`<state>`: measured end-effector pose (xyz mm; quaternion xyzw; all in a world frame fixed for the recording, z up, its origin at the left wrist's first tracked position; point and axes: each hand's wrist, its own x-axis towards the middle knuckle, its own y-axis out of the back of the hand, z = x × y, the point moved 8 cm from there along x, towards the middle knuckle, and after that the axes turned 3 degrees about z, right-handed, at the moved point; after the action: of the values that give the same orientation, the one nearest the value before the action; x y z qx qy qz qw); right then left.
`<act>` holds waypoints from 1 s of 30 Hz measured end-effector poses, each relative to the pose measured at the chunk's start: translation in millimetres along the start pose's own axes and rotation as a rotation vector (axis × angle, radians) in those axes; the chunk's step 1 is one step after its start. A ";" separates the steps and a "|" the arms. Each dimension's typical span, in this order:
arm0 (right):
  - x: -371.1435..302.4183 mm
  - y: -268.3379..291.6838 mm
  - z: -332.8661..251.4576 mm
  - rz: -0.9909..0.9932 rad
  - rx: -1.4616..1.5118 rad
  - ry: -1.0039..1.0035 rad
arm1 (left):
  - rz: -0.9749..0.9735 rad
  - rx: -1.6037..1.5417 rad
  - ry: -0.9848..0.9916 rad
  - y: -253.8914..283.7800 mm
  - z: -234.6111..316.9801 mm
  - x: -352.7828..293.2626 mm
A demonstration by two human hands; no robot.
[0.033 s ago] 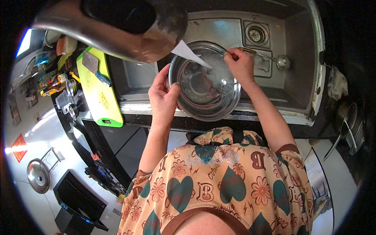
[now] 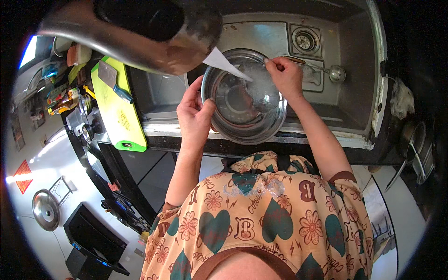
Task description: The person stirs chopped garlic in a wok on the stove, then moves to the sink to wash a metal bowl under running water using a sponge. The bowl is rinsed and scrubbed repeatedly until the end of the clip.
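A shiny round metal bowl [image 2: 233, 130] is held over the front part of the sink [image 2: 254, 35]. My left hand [image 2: 195, 109] is closed on its left rim, thumb over the edge. At the upper right rim my right hand [image 2: 285, 77] pinches the edge between thumb and bent fingers. A white stream [image 2: 226, 64], which looks like running water, falls into the bowl from a large metallic fixture [image 2: 154, 53] close to the camera. That fixture hides the sink's upper left. Clear liquid and bright reflections fill the bowl's inside.
Behind my right hand lies a metal ladle [image 2: 337, 73], near the drain [image 2: 305, 41]. To the left, a cleaver [image 2: 108, 74] rests on a yellow-green cutting board [image 2: 120, 112] at the sink's edge. A plastic bag [image 2: 401, 100] hangs at the right.
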<state>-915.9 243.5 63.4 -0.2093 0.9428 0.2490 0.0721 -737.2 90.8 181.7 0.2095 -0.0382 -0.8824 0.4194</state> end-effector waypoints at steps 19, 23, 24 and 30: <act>0.1 -9.9 33.2 -0.044 0.106 0.069 | 0.048 0.030 -0.048 -0.7 -9.0 6.8; -8.1 -12.0 49.6 -0.069 0.229 -0.019 | 0.076 0.036 -0.060 -4.4 -8.3 5.0; -11.3 -6.5 42.8 -0.066 0.191 -0.073 | 0.079 0.016 -0.060 -7.8 -7.5 4.6; -6.9 2.0 40.4 -0.053 0.146 -0.089 | 0.059 0.035 -0.116 -11.1 -4.6 4.2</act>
<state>-909.3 267.7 31.0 -0.2173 0.9484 0.1869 0.1358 -745.7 95.3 173.3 0.1641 -0.0840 -0.8796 0.4385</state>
